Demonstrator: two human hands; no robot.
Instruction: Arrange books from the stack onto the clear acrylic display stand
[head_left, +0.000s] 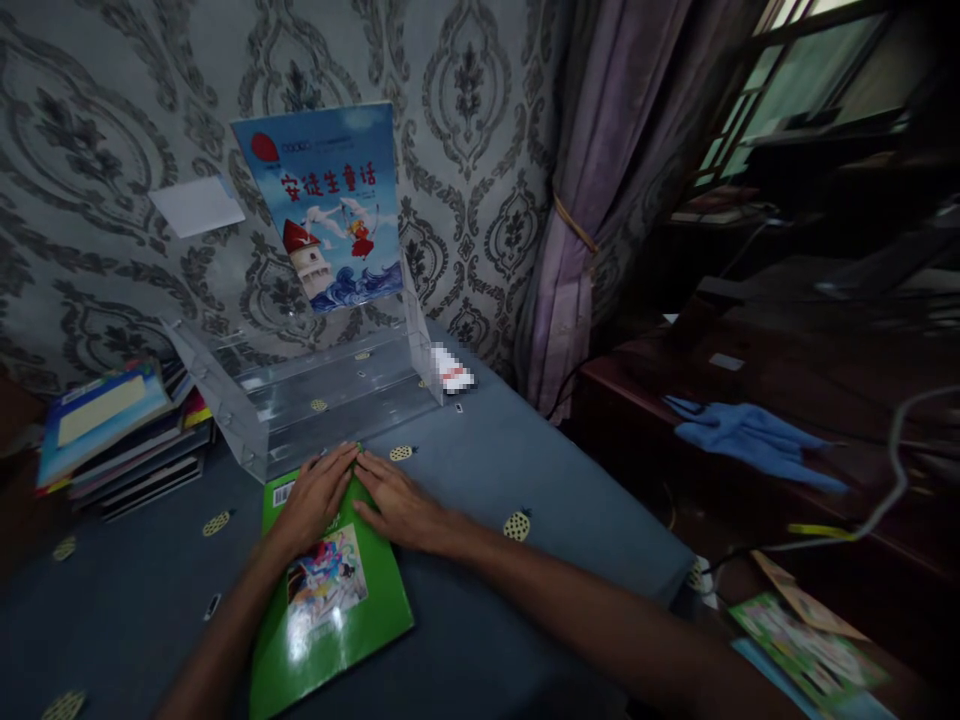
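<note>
A green book (382, 600) with a colourful picture and a barcode lies flat on the table, its lower edge towards me. My left hand (319, 495) rests on its upper part, fingers stretched out. My right hand (394, 500) presses flat at the book's upper right edge, and the fingertips of both hands meet near the top corner. Just beyond the book stands a clear plastic book rack (236, 420). A blue storybook (341, 215) with a red-roofed tower on its cover stands upright at the rack's back.
A stack of books (127, 430) sits left of the rack on the grey tablecloth (480, 470). A small white item (451, 370) lies by the rack's right side. At right, a dark red desk (630, 390) holds a blue cloth (750, 435); a purple curtain (559, 300) hangs behind.
</note>
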